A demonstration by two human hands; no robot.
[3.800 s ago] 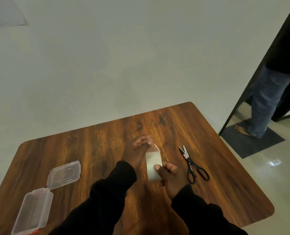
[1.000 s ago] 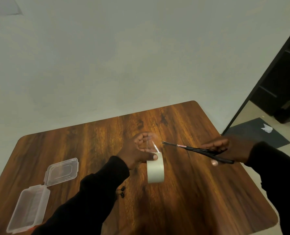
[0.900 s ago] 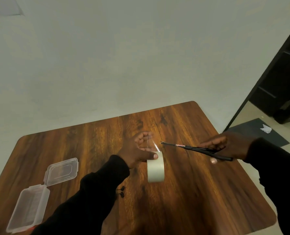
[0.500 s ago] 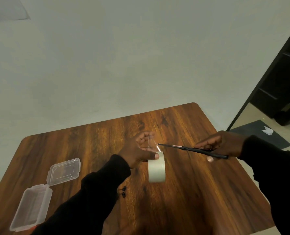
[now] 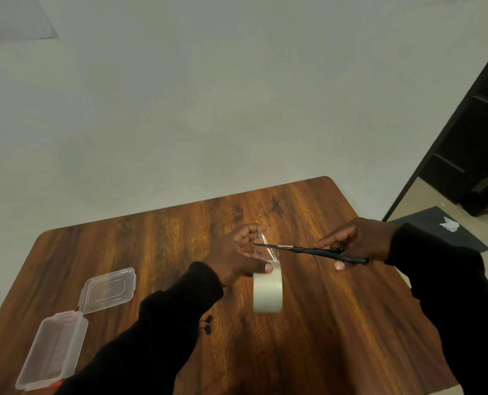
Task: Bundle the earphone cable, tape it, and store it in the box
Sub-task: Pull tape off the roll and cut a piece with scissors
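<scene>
My left hand (image 5: 237, 259) holds a roll of clear tape (image 5: 267, 292) above the table, thumb on the roll and fingers pinching a pulled-out strip of tape (image 5: 267, 248). My right hand (image 5: 357, 242) grips black scissors (image 5: 311, 250) whose blades reach across the strip. Two black earbuds (image 5: 208, 323) peek out beside my left sleeve; the cable is hidden under the arm. A clear plastic box (image 5: 53, 352) lies open at the front left, its lid (image 5: 108, 289) flipped back.
The wooden table (image 5: 180, 238) stands against a pale wall. On the right are a dark doorway (image 5: 471, 132) and a dark floor mat (image 5: 448, 232) with a white scrap on it.
My right hand picked the scissors up from the table and moved them left, until the blades reached the tape strip held by my left hand. A person standing in the doorway has gone.
</scene>
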